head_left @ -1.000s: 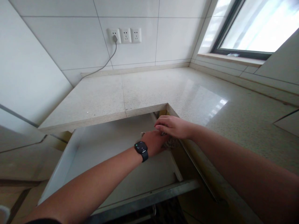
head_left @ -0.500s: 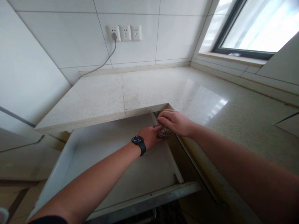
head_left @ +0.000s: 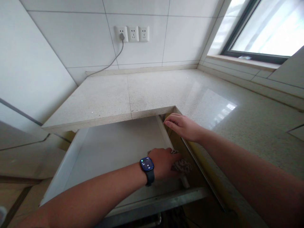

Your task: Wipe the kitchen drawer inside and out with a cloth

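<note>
My left hand [head_left: 162, 161], with a black watch [head_left: 147, 164] on its wrist, is closed around a brown-and-white patterned cloth [head_left: 182, 165]. It presses the cloth over the right side wall of a pulled-out white drawer [head_left: 111, 145], close to the drawer's front. Part of the cloth hangs outside that wall, and the palm hides the rest. Near the inner corner of the countertop [head_left: 154, 88], my right hand [head_left: 181, 126] has its fingers curled together, thumb lying along them. Nothing shows in it. The right wrist lies by the counter edge.
A metal bar handle [head_left: 201, 171] runs along the cabinet front right of the drawer. Wall sockets [head_left: 133, 34] with a plugged-in grey cord [head_left: 114, 60] sit above the counter. A window [head_left: 266, 34] is at the upper right, and a tall white panel [head_left: 30, 60] stands at left.
My left hand has slid with the cloth along the drawer's right side wall, from its back part toward the front. My right hand stays by the counter corner. The view has shifted slightly.
</note>
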Motion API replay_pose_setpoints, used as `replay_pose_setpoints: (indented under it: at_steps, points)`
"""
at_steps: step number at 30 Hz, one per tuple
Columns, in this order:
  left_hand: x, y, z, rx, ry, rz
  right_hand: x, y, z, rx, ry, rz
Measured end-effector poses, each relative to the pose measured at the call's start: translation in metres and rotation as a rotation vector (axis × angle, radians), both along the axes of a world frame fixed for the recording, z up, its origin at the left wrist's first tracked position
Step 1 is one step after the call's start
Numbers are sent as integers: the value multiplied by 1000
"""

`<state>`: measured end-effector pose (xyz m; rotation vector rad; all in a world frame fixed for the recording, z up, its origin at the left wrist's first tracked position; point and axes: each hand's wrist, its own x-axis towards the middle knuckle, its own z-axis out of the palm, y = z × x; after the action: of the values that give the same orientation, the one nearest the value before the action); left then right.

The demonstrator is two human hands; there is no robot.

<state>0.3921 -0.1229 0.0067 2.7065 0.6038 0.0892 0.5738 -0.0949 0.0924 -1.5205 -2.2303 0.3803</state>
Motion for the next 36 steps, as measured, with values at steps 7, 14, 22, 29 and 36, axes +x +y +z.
replay_pose_setpoints:
  at_steps: [7,14,22,29,36]
  points:
    - [18,78,-11,111,-68,241,0,3,-4,-6,-18,11]
    - [22,100,-20,27,-93,351,-1,2,-4,-24,-28,1]
    - [-2,20,-14,-147,-105,104,-2,3,-3,-35,-33,-3]
    - [-15,-13,-17,-250,-41,-78,-3,1,-3,-47,-59,5]
    - [-23,13,-26,-113,-62,65,-2,1,-5,-40,-86,16]
